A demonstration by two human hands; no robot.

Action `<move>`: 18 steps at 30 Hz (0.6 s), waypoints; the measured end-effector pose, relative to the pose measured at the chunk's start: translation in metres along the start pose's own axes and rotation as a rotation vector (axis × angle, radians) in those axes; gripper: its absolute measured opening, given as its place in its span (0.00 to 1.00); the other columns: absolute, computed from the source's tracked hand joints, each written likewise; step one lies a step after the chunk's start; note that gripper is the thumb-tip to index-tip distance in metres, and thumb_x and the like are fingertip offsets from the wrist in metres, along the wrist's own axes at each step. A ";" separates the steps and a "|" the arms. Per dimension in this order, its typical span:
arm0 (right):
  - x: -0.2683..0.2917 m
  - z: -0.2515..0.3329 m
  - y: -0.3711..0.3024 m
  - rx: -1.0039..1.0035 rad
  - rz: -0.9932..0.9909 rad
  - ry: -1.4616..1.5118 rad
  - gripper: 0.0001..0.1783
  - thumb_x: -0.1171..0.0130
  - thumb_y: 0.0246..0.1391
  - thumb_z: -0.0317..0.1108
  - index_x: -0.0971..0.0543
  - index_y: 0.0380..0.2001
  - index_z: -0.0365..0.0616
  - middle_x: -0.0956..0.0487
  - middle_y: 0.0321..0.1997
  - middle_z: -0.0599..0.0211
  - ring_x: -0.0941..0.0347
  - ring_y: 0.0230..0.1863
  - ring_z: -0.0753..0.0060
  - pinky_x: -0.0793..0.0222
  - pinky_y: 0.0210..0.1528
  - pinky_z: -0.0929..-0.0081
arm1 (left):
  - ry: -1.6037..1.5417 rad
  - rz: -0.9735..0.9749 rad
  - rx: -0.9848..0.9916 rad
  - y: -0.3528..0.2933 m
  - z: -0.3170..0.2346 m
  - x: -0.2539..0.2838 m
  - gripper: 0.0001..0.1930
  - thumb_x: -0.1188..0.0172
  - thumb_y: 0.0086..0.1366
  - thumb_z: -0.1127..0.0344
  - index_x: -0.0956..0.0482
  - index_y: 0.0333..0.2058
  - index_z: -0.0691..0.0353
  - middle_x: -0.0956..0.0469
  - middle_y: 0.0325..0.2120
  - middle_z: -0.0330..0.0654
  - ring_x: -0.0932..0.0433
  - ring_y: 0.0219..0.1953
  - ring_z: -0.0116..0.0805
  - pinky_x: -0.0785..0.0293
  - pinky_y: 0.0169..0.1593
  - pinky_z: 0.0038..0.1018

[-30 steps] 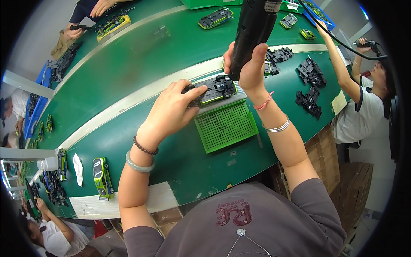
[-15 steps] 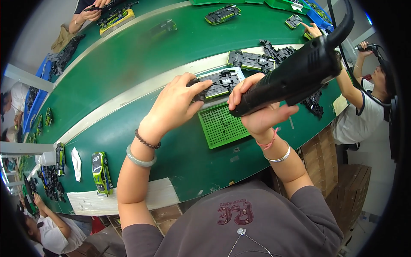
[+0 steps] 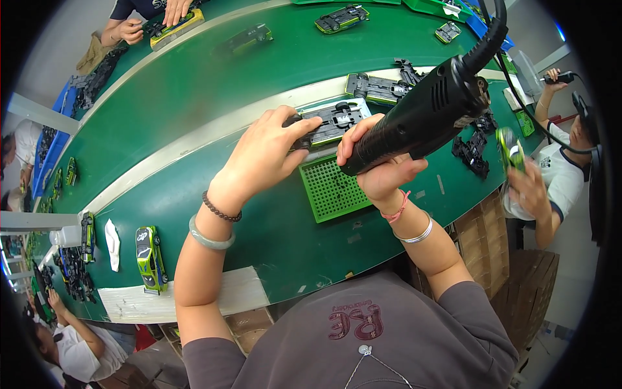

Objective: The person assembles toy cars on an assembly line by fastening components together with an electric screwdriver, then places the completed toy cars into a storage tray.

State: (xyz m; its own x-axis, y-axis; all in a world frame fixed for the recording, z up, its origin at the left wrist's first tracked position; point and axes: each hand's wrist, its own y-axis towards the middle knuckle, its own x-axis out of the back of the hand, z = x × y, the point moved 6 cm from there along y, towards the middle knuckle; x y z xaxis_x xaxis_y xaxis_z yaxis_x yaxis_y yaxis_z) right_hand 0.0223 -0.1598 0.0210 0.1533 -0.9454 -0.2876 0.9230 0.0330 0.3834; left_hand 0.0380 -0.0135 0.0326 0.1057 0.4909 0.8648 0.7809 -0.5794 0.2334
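Observation:
An overturned toy car [image 3: 338, 122], its black underside up, lies in a pale holder at the edge of the green work table. My left hand [image 3: 262, 148] is closed on the car's left end, thumb and fingers pressing on it. A black corded electric screwdriver [image 3: 424, 113] is gripped in my right hand [image 3: 383, 170], tilted up to the right with its cord rising from the upper end. The screwdriver's body blocks part of the table behind it. Just below the car sits a green perforated basket [image 3: 332, 194].
Another overturned car [image 3: 379, 89] lies beyond the screwdriver, near black chassis parts [image 3: 474, 150]. A green toy car [image 3: 151, 258] and a white cloth-like piece [image 3: 113, 245] are at the left. Several cars lie on the green belt [image 3: 194, 84]. A co-worker's hand [image 3: 534, 188] holds a car at right.
My screwdriver has shifted slightly left; my left hand stays on the car. The co-worker at right has withdrawn a hand from the belt and now holds a green car near the body.

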 end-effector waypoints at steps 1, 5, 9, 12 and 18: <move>0.000 0.000 -0.001 -0.001 -0.018 -0.004 0.54 0.72 0.29 0.87 0.35 0.27 0.39 0.31 0.17 0.63 0.33 0.17 0.72 0.34 0.20 0.77 | 0.004 0.001 0.003 0.000 0.001 0.000 0.25 0.38 0.51 0.70 0.28 0.50 0.53 0.31 0.41 0.47 0.30 0.44 0.46 0.31 0.47 0.35; -0.002 -0.004 -0.004 0.023 -0.052 -0.013 0.55 0.71 0.28 0.88 0.35 0.27 0.38 0.32 0.17 0.63 0.33 0.17 0.72 0.34 0.20 0.77 | 0.017 0.000 0.006 0.000 0.000 0.000 0.25 0.38 0.51 0.70 0.28 0.50 0.53 0.31 0.41 0.47 0.30 0.44 0.46 0.31 0.47 0.35; -0.004 -0.003 -0.004 0.002 -0.022 -0.022 0.55 0.70 0.28 0.88 0.35 0.28 0.38 0.32 0.17 0.64 0.33 0.18 0.72 0.34 0.20 0.77 | 0.009 0.001 0.007 0.001 0.001 0.000 0.25 0.38 0.51 0.70 0.28 0.50 0.53 0.31 0.41 0.47 0.31 0.44 0.46 0.31 0.47 0.35; -0.008 -0.003 -0.002 -0.033 0.024 -0.055 0.55 0.70 0.28 0.87 0.35 0.28 0.37 0.32 0.17 0.64 0.33 0.17 0.72 0.34 0.20 0.78 | 0.012 -0.013 0.002 0.000 0.002 0.000 0.25 0.38 0.50 0.70 0.28 0.50 0.53 0.31 0.42 0.47 0.31 0.45 0.46 0.31 0.47 0.35; -0.006 -0.002 0.001 -0.014 -0.011 -0.081 0.55 0.71 0.29 0.87 0.34 0.27 0.37 0.32 0.17 0.63 0.33 0.16 0.72 0.34 0.19 0.78 | -0.105 0.035 0.021 -0.002 0.007 0.006 0.30 0.36 0.49 0.67 0.32 0.53 0.55 0.32 0.44 0.49 0.31 0.47 0.47 0.33 0.51 0.35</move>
State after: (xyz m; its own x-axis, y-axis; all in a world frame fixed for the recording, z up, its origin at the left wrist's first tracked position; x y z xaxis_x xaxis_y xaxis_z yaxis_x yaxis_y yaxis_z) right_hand 0.0227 -0.1531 0.0214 0.1147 -0.9688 -0.2199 0.9293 0.0264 0.3685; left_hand 0.0415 -0.0047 0.0338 0.1964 0.5370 0.8204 0.7882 -0.5842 0.1937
